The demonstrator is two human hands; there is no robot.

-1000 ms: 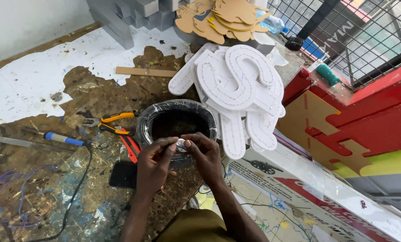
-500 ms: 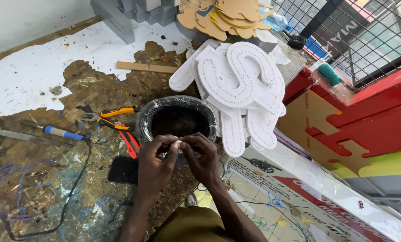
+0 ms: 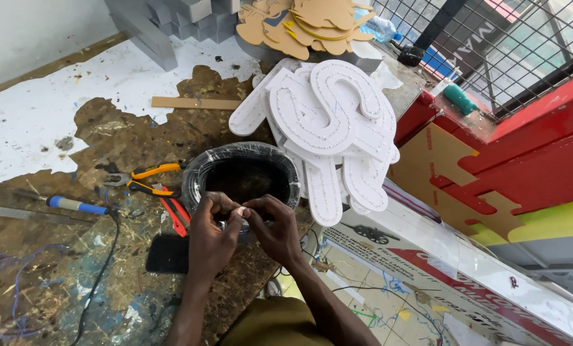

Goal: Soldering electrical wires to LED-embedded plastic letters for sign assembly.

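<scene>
Black wire coil (image 3: 241, 168) sits near the desk's (image 3: 56, 115) front edge. Just over it, left hand (image 3: 211, 240) and right hand (image 3: 275, 230) pinch a small white piece (image 3: 242, 211), perhaps a wire end: light, bendable, best gripped by fingertips.

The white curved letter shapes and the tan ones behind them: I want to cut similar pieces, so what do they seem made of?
The white curved letter shapes look like matte plastic or foam board, judging by thick, clean edges; rows of small dots, possibly lights, trace them. The tan flat cut-outs look like thin fibreboard or card: dull brown faces, thin edges. Neither is certain from the look alone.
</scene>
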